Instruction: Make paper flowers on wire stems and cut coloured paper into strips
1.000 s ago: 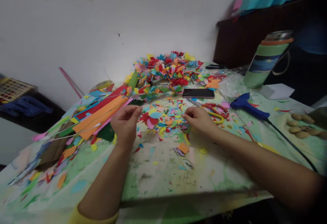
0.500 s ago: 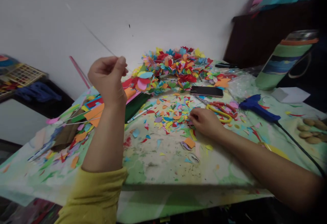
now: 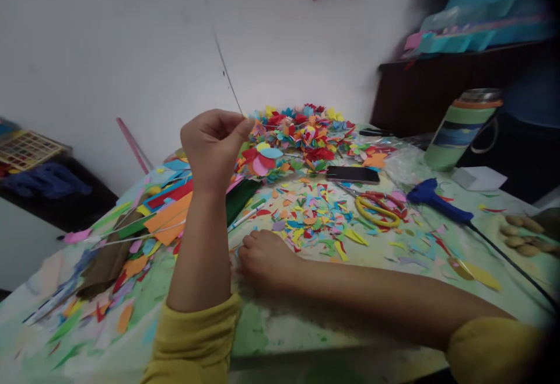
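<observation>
My left hand [image 3: 213,149] pinches a thin wire [image 3: 236,98] slanting up-left; the paper flower [image 3: 261,161] shows just right of that grip, farther from my right hand [image 3: 268,262], whose hold I cannot tell.

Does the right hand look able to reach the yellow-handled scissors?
Probably yes: between the right hand and the yellow-handled scissors I see only small paper scraps, and their near side seems uncovered.

Pale grey wall [image 3: 131,51]: marked with small dark specks
Dark brown, flat-topped cabinet [image 3: 415,95]: at right, beyond the worktop
Worktop with blotchy green-and-white covering [image 3: 284,328]: before the wall
Light: dim, brighter mid-wall
</observation>
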Tool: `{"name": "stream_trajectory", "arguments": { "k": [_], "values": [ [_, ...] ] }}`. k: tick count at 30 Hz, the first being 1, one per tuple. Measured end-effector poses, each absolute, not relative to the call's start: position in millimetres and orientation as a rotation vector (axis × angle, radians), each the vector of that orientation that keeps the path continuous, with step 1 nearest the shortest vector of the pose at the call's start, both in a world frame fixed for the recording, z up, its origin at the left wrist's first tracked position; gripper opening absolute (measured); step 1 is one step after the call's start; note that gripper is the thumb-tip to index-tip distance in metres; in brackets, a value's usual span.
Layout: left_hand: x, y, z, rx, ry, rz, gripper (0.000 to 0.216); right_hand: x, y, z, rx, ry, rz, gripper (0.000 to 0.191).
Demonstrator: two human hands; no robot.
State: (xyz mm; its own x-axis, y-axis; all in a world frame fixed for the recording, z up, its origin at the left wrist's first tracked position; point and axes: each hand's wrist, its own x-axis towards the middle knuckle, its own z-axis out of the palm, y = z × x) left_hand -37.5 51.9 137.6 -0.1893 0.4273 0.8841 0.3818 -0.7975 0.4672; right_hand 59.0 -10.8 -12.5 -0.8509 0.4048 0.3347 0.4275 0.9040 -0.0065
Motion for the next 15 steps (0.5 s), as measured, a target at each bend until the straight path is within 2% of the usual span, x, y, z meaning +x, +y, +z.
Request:
{"name": "stream_trajectory", "arguments": {
  "k": [7,15],
  "values": [
    [-41,55,136,1.927,1.175,1.914,0.014,106,39,-8,-1.226,-2.57,0.109,0.018],
    [-36,55,135,1.786,1.097,1.865,0.015,110,51,-7,-1.194,-2.379,0.69,0.014]
  ]
}}
